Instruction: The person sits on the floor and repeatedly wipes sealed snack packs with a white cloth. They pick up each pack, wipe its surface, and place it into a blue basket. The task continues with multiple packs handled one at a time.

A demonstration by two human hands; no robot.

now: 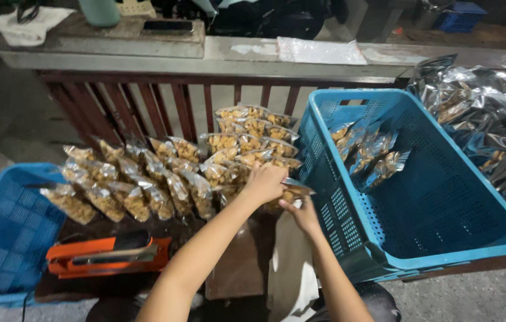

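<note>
My left hand [263, 182] and my right hand [304, 216] both grip one clear pouch of golden snacks [295, 190] beside the near left corner of a large blue crate [444, 220]. The left hand holds the pouch's top; the right hand holds it from below. Just left of the hands, rows of filled snack pouches [145, 185] lean against each other on the dark table [238, 268]. Several filled pouches [372, 155] lie in the far left of the blue crate.
An orange heat sealer [107, 255] sits at the table's front left. A second blue crate [2, 238] stands at the far left. A pile of silver foil bags [491, 119] lies at the right. A red railing [163, 101] and a concrete ledge [217, 56] run behind.
</note>
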